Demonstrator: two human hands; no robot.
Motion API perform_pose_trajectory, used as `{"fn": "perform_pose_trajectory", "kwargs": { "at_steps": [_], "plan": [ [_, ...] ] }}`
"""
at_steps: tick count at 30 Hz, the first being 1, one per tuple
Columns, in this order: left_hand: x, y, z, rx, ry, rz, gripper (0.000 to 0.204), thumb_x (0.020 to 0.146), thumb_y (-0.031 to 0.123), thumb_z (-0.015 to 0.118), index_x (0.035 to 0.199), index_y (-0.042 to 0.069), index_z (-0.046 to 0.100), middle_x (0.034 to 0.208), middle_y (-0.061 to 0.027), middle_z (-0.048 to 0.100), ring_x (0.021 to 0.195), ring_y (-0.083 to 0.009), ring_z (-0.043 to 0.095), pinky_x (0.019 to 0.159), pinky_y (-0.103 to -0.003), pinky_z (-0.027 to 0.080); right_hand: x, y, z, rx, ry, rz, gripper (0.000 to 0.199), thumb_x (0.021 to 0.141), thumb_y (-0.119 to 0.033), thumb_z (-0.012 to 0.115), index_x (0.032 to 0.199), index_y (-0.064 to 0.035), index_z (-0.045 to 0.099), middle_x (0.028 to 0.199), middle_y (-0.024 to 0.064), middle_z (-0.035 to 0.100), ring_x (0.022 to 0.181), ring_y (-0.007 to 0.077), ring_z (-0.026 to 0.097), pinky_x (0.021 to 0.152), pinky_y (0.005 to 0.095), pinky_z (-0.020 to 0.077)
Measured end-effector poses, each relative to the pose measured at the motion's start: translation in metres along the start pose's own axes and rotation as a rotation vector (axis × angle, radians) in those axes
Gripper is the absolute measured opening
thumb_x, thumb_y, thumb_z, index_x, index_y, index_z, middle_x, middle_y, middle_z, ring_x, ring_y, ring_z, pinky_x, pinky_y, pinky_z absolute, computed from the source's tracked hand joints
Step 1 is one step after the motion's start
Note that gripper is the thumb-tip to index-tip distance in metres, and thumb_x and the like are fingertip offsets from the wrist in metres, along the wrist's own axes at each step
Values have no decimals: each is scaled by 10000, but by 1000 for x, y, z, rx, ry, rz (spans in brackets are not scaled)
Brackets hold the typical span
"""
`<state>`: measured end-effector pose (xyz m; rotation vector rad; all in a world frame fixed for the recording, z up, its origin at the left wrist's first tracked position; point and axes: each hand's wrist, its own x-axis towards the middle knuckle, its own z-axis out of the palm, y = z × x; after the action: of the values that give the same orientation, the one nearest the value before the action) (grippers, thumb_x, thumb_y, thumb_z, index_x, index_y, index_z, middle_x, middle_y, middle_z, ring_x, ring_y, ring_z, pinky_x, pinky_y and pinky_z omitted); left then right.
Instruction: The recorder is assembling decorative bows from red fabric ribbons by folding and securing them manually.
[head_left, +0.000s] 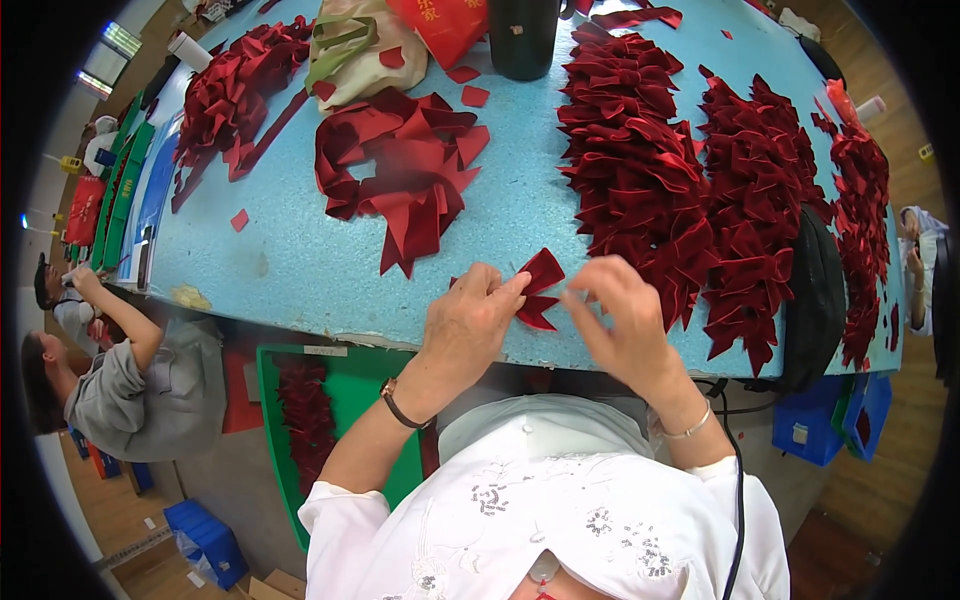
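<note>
At the near edge of the blue worktop [300, 260], the left hand [470, 320] is pinching a small red ribbon bow [538, 290] between thumb and fingertips. The right hand [620, 310] is hovering just beside it, fingers curled, gripping nothing visible. The bow is looking light, soft and floppy; it is probably best pinched at its folded centre, not at the loose tails.

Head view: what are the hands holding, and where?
The left hand pinches a red ribbon bow piece at its left edge; the right hand hovers beside it, contact unclear.
</note>
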<state>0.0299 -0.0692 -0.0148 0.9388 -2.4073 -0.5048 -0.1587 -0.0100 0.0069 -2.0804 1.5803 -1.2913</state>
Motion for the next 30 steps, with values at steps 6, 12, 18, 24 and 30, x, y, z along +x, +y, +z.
{"fn": "perform_pose_trajectory", "kwargs": {
  "at_steps": [6,12,18,24,30],
  "plan": [
    [1,5,2,59,20,23,282,799,109,657,1079,91,631,816,-75,490,665,-229,553,534,-342,470,-32,-12,18,-191,-46,-203,189,747,-28,640,916,32,582,871,120,549,742,260,550,613,353,453],
    [1,5,6,57,37,17,268,799,114,659,1066,93,635,812,-76,487,667,-232,554,529,-349,466,-38,-5,31,-357,-143,-246,261,652,1,612,900,75,584,835,131,529,727,250,515,641,346,423],
    [-1,8,10,149,67,-18,260,798,116,660,1057,103,639,805,-70,485,656,-227,546,517,-340,458,-37,-5,32,-378,-117,-322,257,609,-17,588,844,88,583,764,127,509,699,240,499,633,338,422],
    [-1,10,12,139,80,-34,258,801,125,661,1058,114,647,796,-68,483,643,-223,535,509,-337,447,-32,-1,25,-410,-137,-431,224,565,-48,572,754,72,588,698,111,491,685,228,502,634,316,421],
    [-5,11,15,139,97,-31,275,788,128,672,1058,96,636,802,-66,485,656,-213,545,517,-327,459,-32,0,15,-365,-230,-381,264,625,-3,599,870,95,588,767,116,511,694,235,489,634,339,422]
  ]
}}
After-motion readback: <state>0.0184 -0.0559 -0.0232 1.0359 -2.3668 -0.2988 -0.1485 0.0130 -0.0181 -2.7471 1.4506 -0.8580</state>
